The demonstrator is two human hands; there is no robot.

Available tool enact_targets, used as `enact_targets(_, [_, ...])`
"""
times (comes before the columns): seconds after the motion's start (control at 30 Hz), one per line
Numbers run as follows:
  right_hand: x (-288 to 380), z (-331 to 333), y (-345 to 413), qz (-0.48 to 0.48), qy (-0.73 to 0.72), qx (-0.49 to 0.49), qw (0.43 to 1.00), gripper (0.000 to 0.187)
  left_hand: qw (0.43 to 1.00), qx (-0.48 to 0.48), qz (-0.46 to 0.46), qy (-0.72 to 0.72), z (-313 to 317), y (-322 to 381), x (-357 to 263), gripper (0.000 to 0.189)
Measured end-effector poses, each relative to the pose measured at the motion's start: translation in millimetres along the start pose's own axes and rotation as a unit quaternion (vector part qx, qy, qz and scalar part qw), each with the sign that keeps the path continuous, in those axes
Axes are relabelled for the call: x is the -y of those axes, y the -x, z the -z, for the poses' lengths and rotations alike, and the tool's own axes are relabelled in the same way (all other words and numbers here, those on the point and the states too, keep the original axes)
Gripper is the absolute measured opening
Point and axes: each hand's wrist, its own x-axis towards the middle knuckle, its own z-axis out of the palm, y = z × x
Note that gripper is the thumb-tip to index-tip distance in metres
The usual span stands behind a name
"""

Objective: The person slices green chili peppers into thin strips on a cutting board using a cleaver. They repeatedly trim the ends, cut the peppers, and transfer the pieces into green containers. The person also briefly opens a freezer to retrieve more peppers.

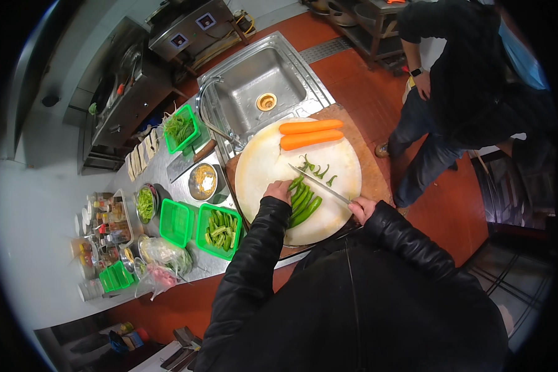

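On a round white cutting board point(255, 153), green chili peppers point(305, 207) lie side by side near its front. My left hand point(279, 190) has its fingertips on the uppermost pepper, at the left of the row; whether they grip it is hard to tell. My right hand point(362, 208) is closed around the handle end of a knife point(323, 185), whose blade points up and left beyond the peppers. Cut-off pepper stems point(322, 171) lie past the blade. Two peeled carrots point(311, 139) rest at the board's far side.
A steel sink point(279, 76) adjoins the board. Left stand a green basket of cut peppers point(219, 232), another green basket point(176, 223), a steel bowl point(203, 182) and a cleaver point(188, 162). Another person point(469, 79) stands at the right.
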Motion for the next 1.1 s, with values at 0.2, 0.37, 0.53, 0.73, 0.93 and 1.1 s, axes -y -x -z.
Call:
enact_targets(0.2, [23.8, 12.9, 0.1, -0.068, 0.054, 0.036, 0.996, 0.037, 1.000, 0.001, -0.004, -0.002, -2.4, 0.8, 2.4, 0.037])
enact_targets(0.37, [13.8, -9.9, -16.7, -0.047, 0.095, 0.007, 0.994, 0.039, 1.000, 0.025, -0.001, 0.008, -2.5, -1.5, 2.6, 0.034])
enact_targets(0.53, [-10.3, -25.1, -28.2, -0.007, 0.057, -0.002, 0.998, 0.040, 0.998, 0.042, 0.012, 0.038, 4.6, -3.8, 7.7, 0.034])
enact_targets(0.73, [-10.4, -3.4, -11.4, 0.004, 0.046, -0.049, 0.998, 0.037, 0.999, 0.029, 0.023, 0.011, 12.2, 23.6, -11.5, 0.073])
enact_targets(0.93, [-27.4, 0.9, 10.1, 0.030, -0.092, -0.001, 0.995, 0.035, 0.981, 0.085, 0.070, -0.161, -4.4, 45.5, -58.7, 0.121])
enact_targets(1.1, [-84.2, 18.7, 49.9, -0.101, -0.299, 0.084, 0.945, 0.038, 0.982, 0.068, -0.028, -0.174, -14.9, 51.7, -60.6, 0.105])
